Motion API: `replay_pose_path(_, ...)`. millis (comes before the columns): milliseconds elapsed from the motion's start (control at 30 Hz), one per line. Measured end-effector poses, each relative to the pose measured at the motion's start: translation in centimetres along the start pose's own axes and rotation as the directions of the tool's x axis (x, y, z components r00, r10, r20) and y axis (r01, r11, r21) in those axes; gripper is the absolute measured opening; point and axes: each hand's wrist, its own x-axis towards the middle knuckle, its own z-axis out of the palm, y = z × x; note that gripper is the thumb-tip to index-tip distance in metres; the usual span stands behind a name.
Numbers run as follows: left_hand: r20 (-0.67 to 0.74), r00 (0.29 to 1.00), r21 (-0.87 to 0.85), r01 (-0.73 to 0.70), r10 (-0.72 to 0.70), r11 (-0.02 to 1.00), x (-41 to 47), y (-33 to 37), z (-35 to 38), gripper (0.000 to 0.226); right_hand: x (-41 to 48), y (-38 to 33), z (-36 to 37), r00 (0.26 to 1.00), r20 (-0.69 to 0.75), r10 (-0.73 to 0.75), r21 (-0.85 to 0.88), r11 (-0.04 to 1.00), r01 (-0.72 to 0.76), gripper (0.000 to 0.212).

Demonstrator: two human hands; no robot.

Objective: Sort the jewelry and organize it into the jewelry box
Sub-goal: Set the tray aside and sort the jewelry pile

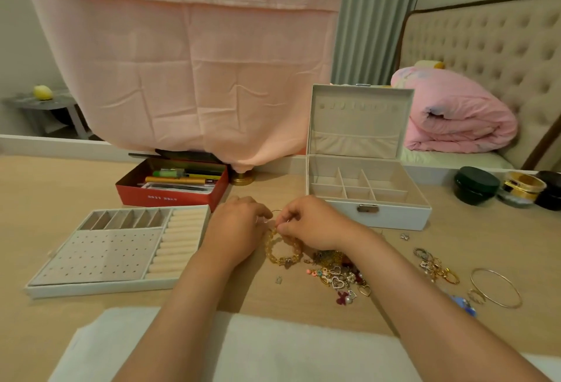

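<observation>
A yellow beaded bracelet hangs between my hands over the wooden table. My right hand pinches its top end. My left hand is curled beside it, fingertips on a thin silver ring that is tangled with the bracelet. The white jewelry box stands open at the back right, its compartments empty. Its removable tray, with ring rolls and earring holes, lies to the left. A heap of mixed jewelry sits under my right wrist.
More rings and a thin bangle lie at the right. A red tin of pens stands behind my hands. Dark jars and gold bangles line the right edge. A white cloth covers the near edge.
</observation>
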Motion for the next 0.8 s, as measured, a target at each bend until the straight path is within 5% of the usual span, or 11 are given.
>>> replay_pose_path(167,0.098,0.994,-0.258,0.073,-0.049,0.963,-1.5,-0.2,-1.1,0.013,0.3,-0.7,1.6,0.993,-0.098,-0.067,-0.164,0.985,0.05,0.005)
replay_pose_path(267,0.19,0.981,-0.291,0.081,-0.026,0.953,-2.4,0.0,-1.3,0.011,-0.2,-1.0,1.7,0.993,-0.095,-0.076,-0.236,0.97,0.052,0.035)
replay_pose_path(333,0.228,0.974,-0.259,0.066,-0.005,0.964,-2.7,0.1,-1.3,0.018,-0.9,-1.0,1.2,0.99,-0.096,-0.102,-0.311,0.948,0.067,0.039)
replay_pose_path(467,0.245,0.969,-0.168,0.029,0.014,0.985,-2.8,0.4,-1.8,0.013,-3.4,-1.4,0.2,0.978,-0.06,-0.202,-0.422,0.893,0.158,0.008)
replay_pose_path(600,0.236,0.971,-0.078,0.07,-0.05,0.994,-2.9,0.2,-2.3,0.011,-5.2,-1.5,1.7,0.963,0.108,-0.249,-0.467,0.842,0.27,0.013)
replay_pose_path(800,0.191,0.98,-0.107,0.069,-0.048,0.992,-3.2,0.8,-2.1,0.013,-5.5,0.3,0.9,0.978,0.082,-0.193,-0.498,0.842,0.208,0.013)
